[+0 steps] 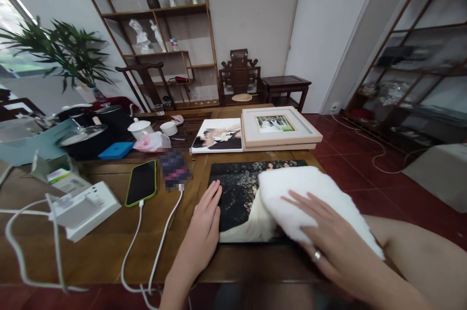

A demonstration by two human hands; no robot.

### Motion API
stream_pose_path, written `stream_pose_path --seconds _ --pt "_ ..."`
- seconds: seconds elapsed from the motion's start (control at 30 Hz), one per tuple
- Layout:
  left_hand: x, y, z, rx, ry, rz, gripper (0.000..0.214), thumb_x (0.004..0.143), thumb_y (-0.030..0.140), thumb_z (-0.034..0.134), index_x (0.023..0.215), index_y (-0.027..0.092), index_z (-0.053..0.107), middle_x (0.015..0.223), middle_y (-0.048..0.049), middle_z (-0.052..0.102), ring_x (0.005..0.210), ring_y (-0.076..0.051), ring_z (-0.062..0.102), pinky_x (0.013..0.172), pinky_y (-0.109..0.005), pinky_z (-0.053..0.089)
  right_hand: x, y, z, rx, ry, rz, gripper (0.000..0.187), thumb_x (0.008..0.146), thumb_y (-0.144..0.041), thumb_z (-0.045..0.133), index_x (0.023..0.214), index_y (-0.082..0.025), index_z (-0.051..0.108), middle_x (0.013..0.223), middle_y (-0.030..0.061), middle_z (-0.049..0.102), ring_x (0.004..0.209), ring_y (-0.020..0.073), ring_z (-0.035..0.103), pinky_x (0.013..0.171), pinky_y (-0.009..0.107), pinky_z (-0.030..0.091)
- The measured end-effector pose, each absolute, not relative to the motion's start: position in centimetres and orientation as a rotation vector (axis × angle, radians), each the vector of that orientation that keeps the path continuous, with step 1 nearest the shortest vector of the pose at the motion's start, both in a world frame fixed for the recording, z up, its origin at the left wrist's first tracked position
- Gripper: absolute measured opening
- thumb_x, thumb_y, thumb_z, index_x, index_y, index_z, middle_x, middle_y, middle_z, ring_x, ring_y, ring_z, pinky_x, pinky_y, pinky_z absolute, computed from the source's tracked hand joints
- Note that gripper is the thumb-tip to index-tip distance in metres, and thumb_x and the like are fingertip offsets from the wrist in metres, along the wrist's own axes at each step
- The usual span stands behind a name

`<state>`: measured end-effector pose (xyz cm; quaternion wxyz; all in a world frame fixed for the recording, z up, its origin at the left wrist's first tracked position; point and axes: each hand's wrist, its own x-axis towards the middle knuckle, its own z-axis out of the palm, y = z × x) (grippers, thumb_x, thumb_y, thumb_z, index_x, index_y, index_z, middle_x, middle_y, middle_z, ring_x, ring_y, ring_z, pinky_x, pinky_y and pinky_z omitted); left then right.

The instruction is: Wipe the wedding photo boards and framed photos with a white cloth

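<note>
A dark photo panel (233, 203) lies flat near the table's front edge, showing a pale gown and light blossoms. My left hand (207, 217) rests along its left edge, fingers stretched out and holding nothing. A thick white towel (314, 183) covers the panel's right part and hangs past its right side. My right hand (324, 232), with a ring on one finger, holds the towel against the panel, its fingers laid across the cloth and slightly blurred. The panel's right edge is hidden under the towel.
Behind the panel lie a white-edged photo print (219, 137) and stacked light wooden frames (306, 130). To the left are a green-cased phone (142, 181) on a cable, a pixelated device (175, 169), a white box (91, 212), a blue box (116, 150) and dark pots (85, 139).
</note>
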<state>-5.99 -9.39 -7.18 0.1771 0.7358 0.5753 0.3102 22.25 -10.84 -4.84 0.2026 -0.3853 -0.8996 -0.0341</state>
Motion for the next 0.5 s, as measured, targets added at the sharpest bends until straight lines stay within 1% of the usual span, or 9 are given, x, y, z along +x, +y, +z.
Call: stream_pose_path --seconds 0.1,0.17,0.27,0.33,0.43,0.5 --pt "-6.0 -9.4 -7.3 2.08 1.627 0.89 0.046 0.097 0.027 0.026 0.142 0.02 0.035 0.152 -0.0059 0.03 0.141 -0.017 0.023 0.116 -0.043 0.02 23.5 -9.5 -5.3 -1.224 -2.409 -0.235 0.025 0.087 -0.018 0.044 0.085 -0.017 0.069 0.134 0.0157 0.052 0.131 0.0299 0.037 0.103 0.055 0.036" --pt "-6.0 -9.3 -7.3 2.071 1.623 0.899 0.046 0.097 0.027 0.026 0.142 0.021 0.035 0.152 -0.0055 0.03 0.141 -0.018 0.023 0.116 -0.043 0.02 22.9 -8.8 -5.2 -1.292 -2.401 -0.233 0.024 0.086 -0.019 0.047 0.088 -0.016 0.07 0.132 0.0174 0.054 0.13 0.0329 0.039 0.102 0.057 0.036" --pt "-6.1 -9.3 -7.1 2.044 1.611 0.916 0.046 0.097 0.03 0.028 0.142 0.023 0.036 0.152 -0.0046 0.031 0.141 -0.018 0.023 0.116 -0.044 0.018 20.1 -8.2 -4.4 -1.308 -2.473 -0.114 0.023 0.082 -0.017 0.052 0.095 -0.017 0.071 0.135 0.0155 0.051 0.131 0.0361 0.036 0.104 0.06 0.031" --pt "-6.0 -9.5 -6.8 2.012 1.602 0.947 0.046 0.097 0.032 0.03 0.142 0.025 0.034 0.152 -0.0034 0.031 0.141 -0.019 0.024 0.116 -0.044 0.018 17.7 -8.0 -3.8 -1.23 -2.568 -0.004 0.022 0.08 -0.016 0.055 0.094 -0.018 0.071 0.139 0.0139 0.048 0.133 0.0358 0.032 0.107 0.059 0.025" --pt "-5.9 -9.9 -6.2 1.981 1.577 1.065 0.047 0.097 0.034 0.03 0.144 0.028 0.031 0.152 -0.0002 0.03 0.141 -0.017 0.023 0.116 -0.04 0.018 14.9 -8.5 -3.3 -0.969 -2.724 0.128 0.019 0.082 -0.021 0.056 0.092 -0.019 0.072 0.144 0.0118 0.042 0.136 0.0348 0.026 0.111 0.058 0.016" --pt "-5.8 -10.1 -5.8 1.994 1.552 1.118 0.047 0.098 0.033 0.028 0.144 0.028 0.031 0.153 0.0013 0.029 0.141 -0.016 0.023 0.116 -0.038 0.017 14.0 -9.2 -3.1 -0.772 -2.8 0.171 0.02 0.084 -0.027 0.055 0.091 -0.021 0.072 0.147 0.0104 0.037 0.137 0.0347 0.022 0.112 0.058 0.013"
